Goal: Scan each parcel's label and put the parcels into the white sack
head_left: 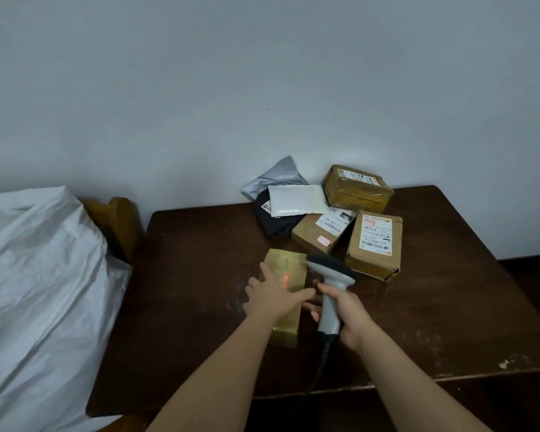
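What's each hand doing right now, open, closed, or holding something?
Left hand: open, fingers spread flat, pressing on the taped parcel on the table.
Right hand: closed around the scanner handle, aimed at that parcel.

You see a dark wooden table (434, 291) filling the lower right of the frame, a wooden chair (119, 219) at centre left, a pale wall (262, 73) across the top
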